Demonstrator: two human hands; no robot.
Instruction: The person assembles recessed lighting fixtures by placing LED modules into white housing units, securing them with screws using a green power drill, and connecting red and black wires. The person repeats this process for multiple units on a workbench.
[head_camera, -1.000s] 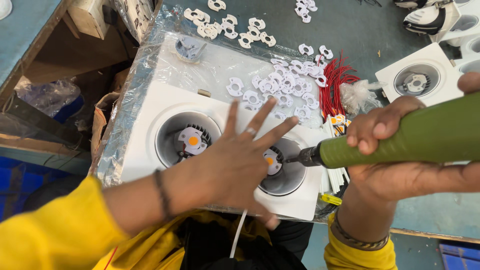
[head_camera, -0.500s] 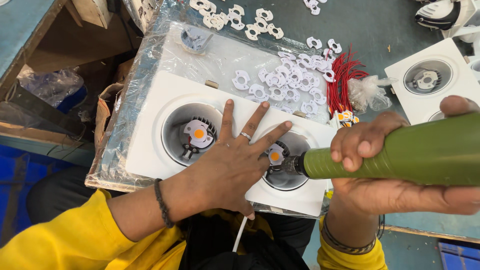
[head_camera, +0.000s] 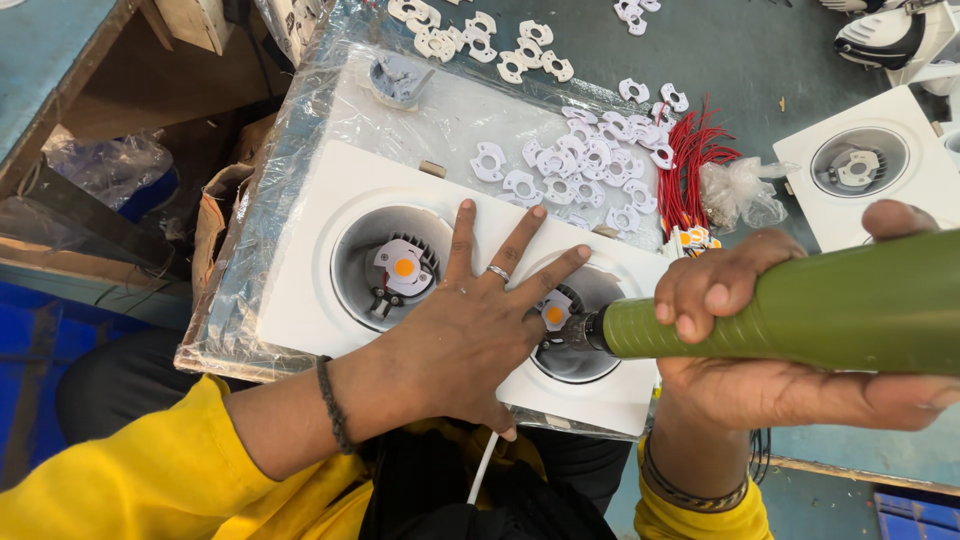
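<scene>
A white double downlight housing (head_camera: 320, 250) lies on a plastic-wrapped board in front of me, with two round recesses. Each recess holds a white holder with an orange LED chip: the left chip (head_camera: 404, 267) and the right chip (head_camera: 553, 314). My left hand (head_camera: 470, 335) presses flat on the housing between the recesses, fingers spread, a ring on one finger. My right hand (head_camera: 760, 345) grips a green electric screwdriver (head_camera: 800, 310) whose tip reaches into the right recess beside the chip.
Several white plastic holders (head_camera: 590, 155) are scattered on the board and the table beyond. A bundle of red wires (head_camera: 690, 165) and a plastic bag lie to the right. Another white single housing (head_camera: 865, 165) sits at the right.
The view has shifted slightly. My left hand stays pressed on the housing and the screwdriver tip remains in the right recess.
</scene>
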